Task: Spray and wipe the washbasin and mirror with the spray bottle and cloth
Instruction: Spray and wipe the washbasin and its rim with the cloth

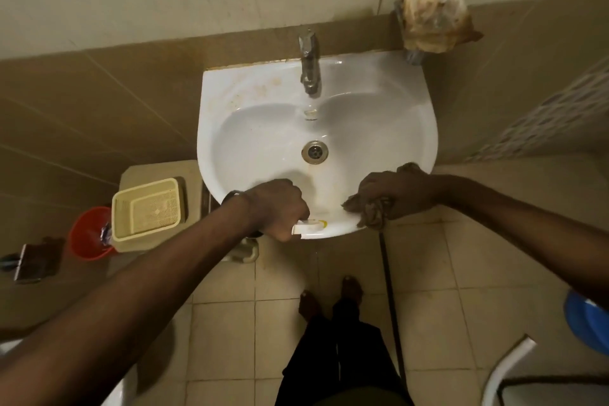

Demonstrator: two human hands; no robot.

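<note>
A white washbasin (379,115) hangs on the tiled wall, with a metal tap (309,66) at the back and a drain (314,151) in the middle. My left hand (276,207) is closed over the spray bottle (308,227) at the basin's front rim; only its white head with a yellow tip shows. My right hand (395,194) presses a crumpled brown cloth (374,212) onto the front right rim. No mirror is in view.
A cream plastic basket (148,207) and a red bucket (87,234) stand left of the basin. A holder with crumpled plastic (431,13) is fixed to the wall above the basin's right corner. A dark pipe (390,300) runs down below. My feet (329,300) stand on floor tiles.
</note>
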